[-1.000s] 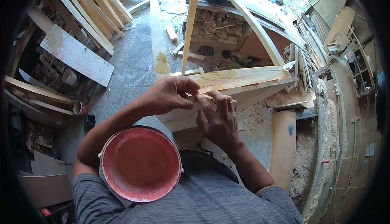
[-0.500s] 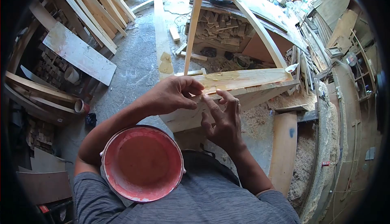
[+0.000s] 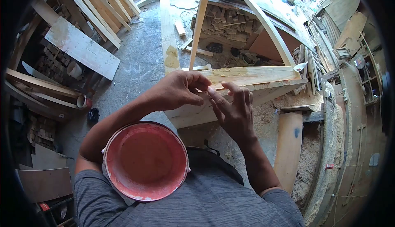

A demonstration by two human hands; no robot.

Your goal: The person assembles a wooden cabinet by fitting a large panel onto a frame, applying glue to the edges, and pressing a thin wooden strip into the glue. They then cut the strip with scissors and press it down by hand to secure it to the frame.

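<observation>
My left hand (image 3: pixel 179 90) is bent at the near left end of a pale wooden board (image 3: pixel 255 75), thumb and fingers curled towards each other. Whatever lies between those fingertips is too small to make out. My right hand (image 3: pixel 235 113) meets it there, index fingertip near the left fingertips, its other fingers bent but apart, with nothing visible in them. Tan filler is smeared on the board and on an upright strip (image 3: pixel 171 58) of the curved wooden frame. A red-rimmed bucket (image 3: pixel 183 165) rests against my left upper arm and chest.
Behind the frame lies a pile of wood offcuts (image 3: pixel 226 25). Long curved planks (image 3: pixel 98 12) lean at the upper left, near a white board (image 3: pixel 82 47). A white spout-like object (image 3: pixel 300 66) sits at the frame's right corner. Sawdust (image 3: pixel 306 173) lies at the right.
The view has shifted slightly, moving the frame a little right in the picture. My right hand's thumb has drawn in towards its index finger; both hands stay at the board's near edge.
</observation>
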